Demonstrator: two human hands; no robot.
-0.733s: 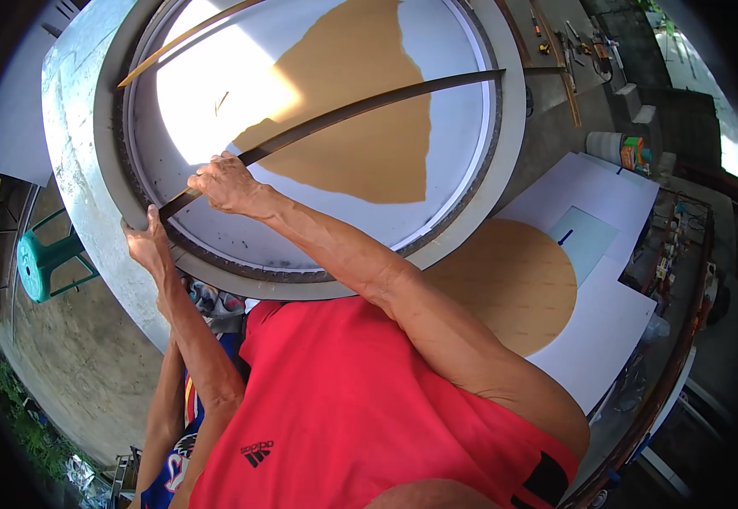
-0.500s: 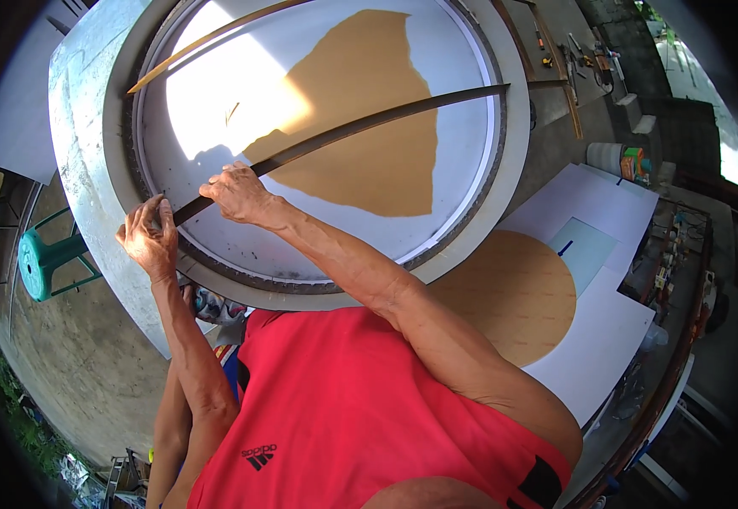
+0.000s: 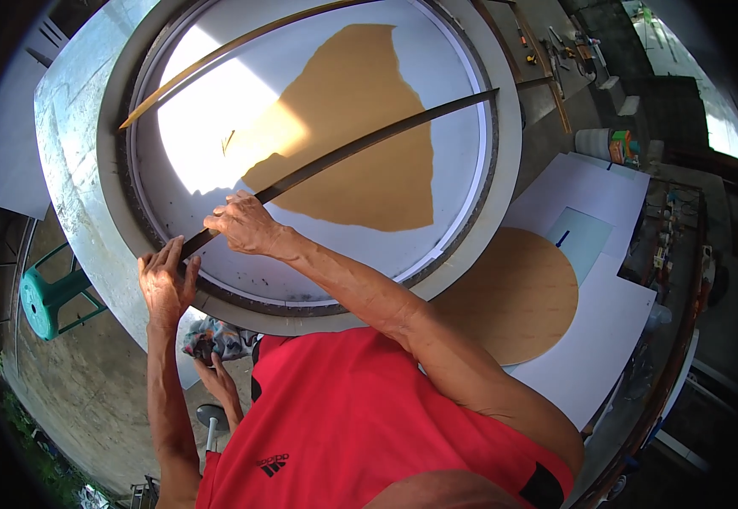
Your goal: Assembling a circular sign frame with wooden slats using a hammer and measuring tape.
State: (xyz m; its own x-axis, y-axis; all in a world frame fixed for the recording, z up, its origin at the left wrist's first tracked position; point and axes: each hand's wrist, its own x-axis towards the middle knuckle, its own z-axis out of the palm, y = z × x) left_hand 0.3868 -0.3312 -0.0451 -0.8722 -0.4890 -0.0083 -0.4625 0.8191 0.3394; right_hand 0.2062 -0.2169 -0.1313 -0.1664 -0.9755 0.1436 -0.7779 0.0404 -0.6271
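A long dark strip (image 3: 369,141), apparently wood, lies across the big round grey frame (image 3: 503,161), from the rim near me to the far right rim. My left hand (image 3: 165,282) is closed on its near end at the rim, fingers over the top and thumb at the side. My right hand (image 3: 246,223) grips the strip a little further along, inside the ring. Underneath, an irregular tan patch (image 3: 352,110) shows on the pale inner surface, with bright sunlight to its left. A lighter, yellowish strip (image 3: 150,103) crosses the far left of the ring.
Another person's hand (image 3: 223,383) is beside a patterned cloth (image 3: 223,338) below the frame. A green stool (image 3: 39,305) stands at left. A round tan board (image 3: 521,297) rests on white sheets (image 3: 585,339) at right. Tools (image 3: 560,59) lie at far right.
The whole view has shifted and turned slightly. My left hand and the strip's near end have moved a little to the right along the rim. The other person's hand has come into view.
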